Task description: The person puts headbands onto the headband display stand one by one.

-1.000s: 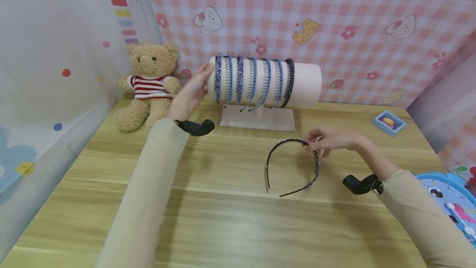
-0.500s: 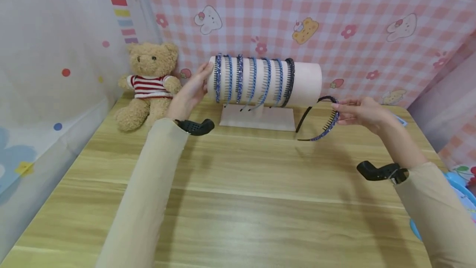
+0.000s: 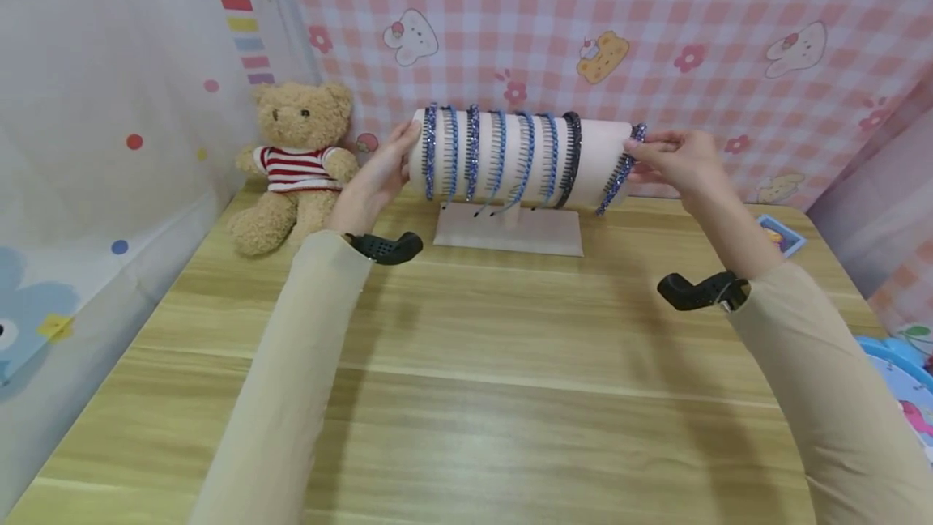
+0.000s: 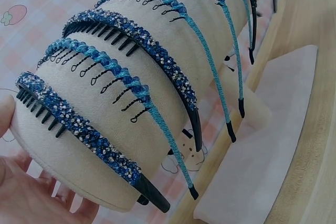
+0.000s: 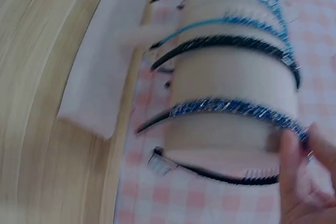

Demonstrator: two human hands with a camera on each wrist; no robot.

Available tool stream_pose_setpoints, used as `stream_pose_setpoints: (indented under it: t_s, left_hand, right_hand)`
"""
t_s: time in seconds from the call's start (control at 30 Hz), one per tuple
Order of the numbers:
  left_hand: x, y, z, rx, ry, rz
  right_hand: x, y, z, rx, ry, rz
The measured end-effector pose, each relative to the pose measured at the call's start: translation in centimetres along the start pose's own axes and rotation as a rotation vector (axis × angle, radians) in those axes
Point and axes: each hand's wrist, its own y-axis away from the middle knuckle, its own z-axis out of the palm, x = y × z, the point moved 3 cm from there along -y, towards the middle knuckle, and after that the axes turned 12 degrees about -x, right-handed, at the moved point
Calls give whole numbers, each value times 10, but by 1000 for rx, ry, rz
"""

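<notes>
A pale cylindrical headband stand lies sideways on its flat base at the table's back. Several blue headbands and a black headband sit along its left and middle. My left hand grips the stand's left end, thumb and fingers round its rim, beside a blue glitter headband. At the right end, my right hand pinches another blue glitter headband near its top. In the right wrist view, which is blurred, that headband arches over the cylinder's end, one tip reaching past its side.
A teddy bear in a striped shirt sits left of the stand. A small blue box lies at the back right, partly behind my right arm. A blue round toy stands by the right edge. A checked cloth hangs behind.
My right hand has lifted the glitter headband from the table's middle, carried it up and right, then brought it over the stand's right end. The left hand has stayed on the stand.
</notes>
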Motion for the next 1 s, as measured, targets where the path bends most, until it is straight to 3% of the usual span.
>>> stream_pose_setpoints:
  t_s: [0.07,0.17,0.33,0.4,0.6,1.0]
  left_hand:
    - [1,-1,1,-7,-2,1]
    - [3,0,2,-14,-1,8]
    - [6,0,3,-14,-3,14]
    - [5,0,2,-14,-2,8]
    - [4,0,1,-6,-9,5]
    - [0,1,1,-20,6,17]
  right_hand:
    - [0,-3,0,30,78,-39]
    - [0,-6,0,87,311,-109]
    - [6,-7,0,84,569,-316]
    - [10,-6,0,53,622,-391]
    - [22,-7,-2,-36,761,-493]
    - [21,-14,1,-56,923,-689]
